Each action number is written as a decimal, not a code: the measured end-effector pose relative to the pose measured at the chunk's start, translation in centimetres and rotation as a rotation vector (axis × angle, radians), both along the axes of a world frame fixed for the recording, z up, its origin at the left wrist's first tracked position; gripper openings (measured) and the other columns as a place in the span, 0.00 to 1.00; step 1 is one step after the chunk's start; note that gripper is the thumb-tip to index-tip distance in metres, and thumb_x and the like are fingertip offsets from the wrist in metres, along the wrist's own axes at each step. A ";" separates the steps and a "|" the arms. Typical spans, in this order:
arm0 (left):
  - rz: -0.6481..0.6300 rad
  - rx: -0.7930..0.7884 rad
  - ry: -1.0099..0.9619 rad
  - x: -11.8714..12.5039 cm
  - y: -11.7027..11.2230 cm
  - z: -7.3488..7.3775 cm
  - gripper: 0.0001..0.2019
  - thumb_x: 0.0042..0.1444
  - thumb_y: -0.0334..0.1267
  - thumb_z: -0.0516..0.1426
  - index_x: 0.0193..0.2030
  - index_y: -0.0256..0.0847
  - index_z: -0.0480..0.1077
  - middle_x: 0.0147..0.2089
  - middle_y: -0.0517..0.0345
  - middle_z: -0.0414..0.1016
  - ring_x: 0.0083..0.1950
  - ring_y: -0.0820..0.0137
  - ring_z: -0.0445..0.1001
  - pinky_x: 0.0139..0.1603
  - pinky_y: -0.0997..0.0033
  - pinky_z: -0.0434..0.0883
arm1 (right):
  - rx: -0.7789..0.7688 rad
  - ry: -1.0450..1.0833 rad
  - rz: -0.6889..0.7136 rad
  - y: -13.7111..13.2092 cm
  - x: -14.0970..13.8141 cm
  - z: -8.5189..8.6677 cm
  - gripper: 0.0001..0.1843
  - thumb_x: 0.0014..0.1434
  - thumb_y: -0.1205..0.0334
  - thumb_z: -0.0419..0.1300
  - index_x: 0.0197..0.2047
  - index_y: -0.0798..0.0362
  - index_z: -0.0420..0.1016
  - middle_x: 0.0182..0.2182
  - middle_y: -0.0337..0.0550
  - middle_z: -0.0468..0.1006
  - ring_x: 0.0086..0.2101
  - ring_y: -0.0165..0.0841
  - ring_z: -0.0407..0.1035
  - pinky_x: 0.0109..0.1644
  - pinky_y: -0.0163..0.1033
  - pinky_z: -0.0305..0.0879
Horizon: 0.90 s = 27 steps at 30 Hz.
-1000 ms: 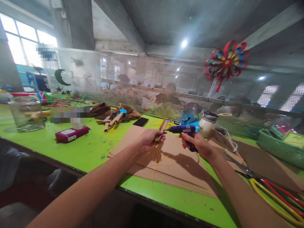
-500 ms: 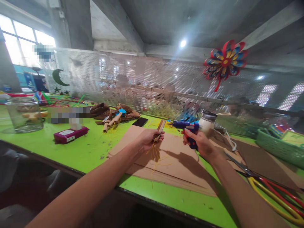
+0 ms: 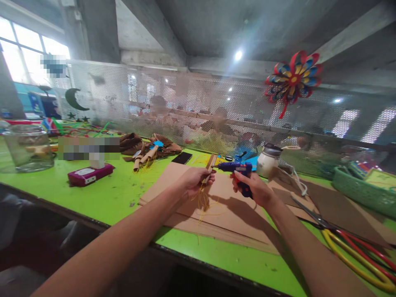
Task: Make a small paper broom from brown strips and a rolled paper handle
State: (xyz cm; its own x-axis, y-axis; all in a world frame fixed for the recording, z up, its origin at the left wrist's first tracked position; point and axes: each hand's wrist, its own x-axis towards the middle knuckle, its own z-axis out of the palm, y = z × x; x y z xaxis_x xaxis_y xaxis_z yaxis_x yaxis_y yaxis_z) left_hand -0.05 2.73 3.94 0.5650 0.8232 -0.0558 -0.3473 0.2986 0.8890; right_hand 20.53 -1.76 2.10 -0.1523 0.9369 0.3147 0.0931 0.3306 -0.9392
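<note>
Mid-frame, my left hand [image 3: 194, 180] pinches a flat brown paper-like strip [image 3: 210, 162], likely light, creasable, best held low; my right hand [image 3: 254, 185] grips a blue pistol-shaped plastic glue gun [image 3: 236, 166].

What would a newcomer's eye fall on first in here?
Most likely the red, blue and yellow flower ornament at the upper right. Next, mid-picture, the blue glue gun in the right hand, pointed at the brown strip held in the left hand. The large red-and-yellow-handled scissors at the lower right also stand out.
</note>
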 end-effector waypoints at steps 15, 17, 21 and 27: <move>-0.028 -0.012 0.010 0.2 -0.4 0.1 0.08 0.56 0.24 0.48 0.37 0.25 0.68 0.24 0.55 0.66 0.25 0.79 0.65 0.24 0.83 0.65 | 0.057 0.112 -0.100 0.7 1.0 -0.2 0.14 0.56 0.52 0.57 0.29 0.55 0.69 0.21 0.37 0.69 0.20 0.26 0.59 0.26 0.34 0.58; -0.027 -0.019 0.019 0.2 -0.5 0.2 0.09 0.56 0.24 0.47 0.36 0.24 0.68 0.24 0.54 0.66 0.25 0.79 0.65 0.23 0.84 0.64 | 0.065 0.129 -0.135 0.8 1.1 -0.2 0.14 0.55 0.52 0.57 0.28 0.55 0.69 0.21 0.37 0.69 0.20 0.26 0.60 0.26 0.34 0.57; -0.013 -0.014 0.033 0.2 -0.5 0.3 0.09 0.57 0.24 0.46 0.36 0.24 0.67 0.24 0.54 0.66 0.24 0.80 0.65 0.23 0.84 0.63 | 0.083 0.162 -0.145 0.7 1.1 -0.1 0.13 0.55 0.53 0.57 0.29 0.55 0.69 0.20 0.37 0.69 0.20 0.26 0.60 0.26 0.34 0.57; 0.027 0.021 0.066 0.1 -0.6 0.4 0.08 0.56 0.24 0.47 0.35 0.27 0.67 0.24 0.56 0.66 0.23 0.79 0.65 0.23 0.83 0.63 | 0.032 0.130 -0.016 0.1 0.5 0.1 0.12 0.56 0.54 0.57 0.30 0.55 0.70 0.22 0.39 0.70 0.21 0.26 0.61 0.25 0.34 0.56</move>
State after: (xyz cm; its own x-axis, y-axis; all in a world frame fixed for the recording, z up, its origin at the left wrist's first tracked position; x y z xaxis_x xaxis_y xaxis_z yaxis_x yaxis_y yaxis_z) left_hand 0.09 2.15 4.37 0.5386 0.8392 -0.0746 -0.2953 0.2709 0.9162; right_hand 21.04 -1.68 2.24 -0.0934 0.9281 0.3605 -0.0228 0.3600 -0.9327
